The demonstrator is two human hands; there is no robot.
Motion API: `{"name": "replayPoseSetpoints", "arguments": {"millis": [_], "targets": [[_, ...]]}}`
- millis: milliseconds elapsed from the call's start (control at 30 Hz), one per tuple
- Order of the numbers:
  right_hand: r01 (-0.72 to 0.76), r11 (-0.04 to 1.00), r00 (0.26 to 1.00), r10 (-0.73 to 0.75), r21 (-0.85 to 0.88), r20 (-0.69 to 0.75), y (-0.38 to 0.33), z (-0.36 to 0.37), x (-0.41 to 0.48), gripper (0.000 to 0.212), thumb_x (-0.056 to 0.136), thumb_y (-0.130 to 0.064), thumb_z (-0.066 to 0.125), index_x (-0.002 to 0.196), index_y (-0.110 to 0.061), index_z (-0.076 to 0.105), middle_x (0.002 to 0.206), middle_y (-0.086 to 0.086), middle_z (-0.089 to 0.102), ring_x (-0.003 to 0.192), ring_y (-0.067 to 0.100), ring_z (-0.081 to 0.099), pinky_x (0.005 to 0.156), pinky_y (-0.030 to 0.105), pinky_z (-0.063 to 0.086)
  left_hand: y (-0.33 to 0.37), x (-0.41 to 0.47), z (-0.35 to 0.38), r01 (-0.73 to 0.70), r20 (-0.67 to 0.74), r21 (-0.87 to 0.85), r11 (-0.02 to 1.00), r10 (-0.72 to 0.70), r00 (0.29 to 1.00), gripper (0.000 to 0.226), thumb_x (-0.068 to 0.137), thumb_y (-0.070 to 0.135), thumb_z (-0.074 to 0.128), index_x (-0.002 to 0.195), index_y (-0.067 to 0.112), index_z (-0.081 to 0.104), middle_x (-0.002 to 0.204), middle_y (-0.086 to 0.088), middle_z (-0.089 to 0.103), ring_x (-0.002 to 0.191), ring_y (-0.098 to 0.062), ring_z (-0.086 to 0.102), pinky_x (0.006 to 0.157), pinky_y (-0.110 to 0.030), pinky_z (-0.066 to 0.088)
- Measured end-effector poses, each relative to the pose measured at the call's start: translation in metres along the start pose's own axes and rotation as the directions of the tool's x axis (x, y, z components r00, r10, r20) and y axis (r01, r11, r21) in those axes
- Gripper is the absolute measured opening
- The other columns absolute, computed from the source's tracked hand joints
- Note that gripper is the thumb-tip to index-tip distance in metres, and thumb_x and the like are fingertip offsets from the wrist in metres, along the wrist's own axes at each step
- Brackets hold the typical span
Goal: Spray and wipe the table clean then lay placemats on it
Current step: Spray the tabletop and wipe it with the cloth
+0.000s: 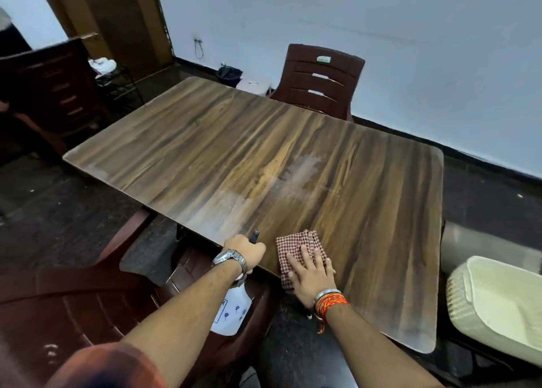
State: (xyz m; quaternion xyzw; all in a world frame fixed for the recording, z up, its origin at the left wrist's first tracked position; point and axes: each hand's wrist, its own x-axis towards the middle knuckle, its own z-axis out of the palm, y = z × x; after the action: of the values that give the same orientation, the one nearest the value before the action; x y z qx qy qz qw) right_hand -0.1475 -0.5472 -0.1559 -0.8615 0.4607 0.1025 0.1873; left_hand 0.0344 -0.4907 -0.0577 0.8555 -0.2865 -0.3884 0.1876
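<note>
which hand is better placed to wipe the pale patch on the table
Right. The right hand lies flat on the cloth on the table, the pale patch ahead of it; the left hand grips the spray bottle.

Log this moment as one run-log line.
phase: spray and wipe | left hand: grips spray bottle at near table edge | right hand: flat on checked cloth | placemats: none laid
</note>
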Motion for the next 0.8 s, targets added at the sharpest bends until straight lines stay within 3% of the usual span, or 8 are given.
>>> {"name": "replayPoseSetpoints", "arguments": {"millis": [100, 167, 333, 400, 500, 600, 700, 800], "targets": [[0.030, 0.996, 1.000, -0.029, -0.081, 0.011, -0.014, 0.005, 0.014, 0.069, 0.083, -0.057, -0.011, 0.150, -0.045, 0.001, 0.161, 0.000, -0.009, 0.146, 0.031, -0.012, 0.114, 0.051, -0.011, -0.007, 0.011, -0.008, 0.028, -0.021, -0.023, 0.999, -0.029, 0.999, 0.022, 0.079, 0.028, 0.052, 0.072, 0.009, 0.057, 0.054, -0.008, 0.066, 0.052, -0.026, 0.069, 0.055, -0.028, 0.056], [0.054, 0.994, 0.998, -0.055, -0.093, -0.012, -0.025, 0.006, 0.024, 0.078, 0.074, -0.057, -0.018, 0.149, -0.045, -0.002, 0.161, 0.001, -0.010, 0.146, 0.033, -0.013, 0.113, 0.052, -0.012, -0.011, 0.015, -0.013, 0.045, -0.032, -0.052, 0.998, -0.046, 0.998, 0.019, 0.081, 0.027, 0.052, 0.074, 0.009, 0.054, 0.056, -0.007, 0.064, 0.051, -0.025, 0.066, 0.053, -0.026, 0.051], [0.170, 0.977, 0.984, -0.175, -0.127, -0.026, -0.053, 0.005, 0.068, 0.071, 0.080, -0.056, -0.008, 0.149, -0.046, 0.004, 0.162, 0.001, -0.003, 0.146, 0.036, -0.010, 0.113, 0.054, -0.010, -0.025, 0.031, -0.026, 0.154, -0.121, -0.108, 0.982, -0.167, 0.978, 0.028, 0.085, 0.032, 0.052, 0.099, 0.009, 0.061, 0.077, -0.007, 0.068, 0.058, -0.015, 0.060, 0.049, -0.023, 0.039], [0.232, 0.962, 0.971, -0.237, -0.144, -0.019, -0.064, 0.004, 0.088, 0.070, 0.081, -0.055, -0.007, 0.149, -0.046, 0.004, 0.162, 0.001, -0.003, 0.146, 0.036, -0.010, 0.114, 0.055, -0.010, -0.027, 0.034, -0.031, 0.197, -0.122, -0.150, 0.969, -0.215, 0.969, 0.029, 0.081, 0.034, 0.051, 0.095, 0.010, 0.061, 0.073, -0.008, 0.070, 0.058, -0.016, 0.063, 0.049, -0.023, 0.040], [0.319, 0.932, 0.947, -0.322, -0.172, 0.011, -0.076, -0.003, 0.116, 0.069, 0.081, -0.056, -0.009, 0.149, -0.046, 0.001, 0.162, 0.000, -0.005, 0.146, 0.035, -0.011, 0.114, 0.055, -0.011, -0.032, 0.043, -0.038, 0.252, -0.166, -0.171, 0.952, -0.280, 0.945, 0.033, 0.071, 0.038, 0.050, 0.087, 0.011, 0.061, 0.081, -0.010, 0.071, 0.073, -0.025, 0.068, 0.062, -0.029, 0.051], [0.386, 0.905, 0.922, -0.387, -0.177, 0.030, -0.089, -0.009, 0.145, 0.069, 0.081, -0.056, -0.008, 0.149, -0.047, 0.000, 0.162, 0.000, -0.007, 0.145, 0.035, -0.014, 0.113, 0.055, -0.014, -0.035, 0.052, -0.044, 0.299, -0.200, -0.190, 0.935, -0.335, 0.921, 0.019, 0.081, 0.032, 0.055, 0.077, 0.014, 0.056, 0.082, -0.007, 0.065, 0.075, -0.028, 0.060, 0.058, -0.029, 0.041], [0.411, 0.894, 0.910, -0.413, -0.181, 0.029, -0.108, -0.012, 0.173, 0.064, 0.085, -0.054, -0.003, 0.149, -0.046, 0.003, 0.162, 0.001, -0.006, 0.145, 0.035, -0.014, 0.112, 0.056, -0.015, -0.041, 0.061, -0.046, 0.338, -0.211, -0.232, 0.912, -0.386, 0.898, 0.020, 0.080, 0.033, 0.055, 0.070, 0.016, 0.053, 0.078, -0.006, 0.064, 0.070, -0.026, 0.059, 0.055, -0.028, 0.037], [0.447, 0.875, 0.893, -0.448, -0.188, 0.039, -0.128, -0.014, 0.199, 0.058, 0.091, -0.051, 0.012, 0.149, -0.046, 0.005, 0.162, 0.001, -0.006, 0.145, 0.035, -0.013, 0.113, 0.057, -0.011, -0.049, 0.069, -0.045, 0.376, -0.217, -0.251, 0.892, -0.430, 0.876, 0.027, 0.083, 0.039, 0.055, 0.076, 0.013, 0.060, 0.084, -0.008, 0.067, 0.077, -0.029, 0.062, 0.062, -0.028, 0.040]]}}
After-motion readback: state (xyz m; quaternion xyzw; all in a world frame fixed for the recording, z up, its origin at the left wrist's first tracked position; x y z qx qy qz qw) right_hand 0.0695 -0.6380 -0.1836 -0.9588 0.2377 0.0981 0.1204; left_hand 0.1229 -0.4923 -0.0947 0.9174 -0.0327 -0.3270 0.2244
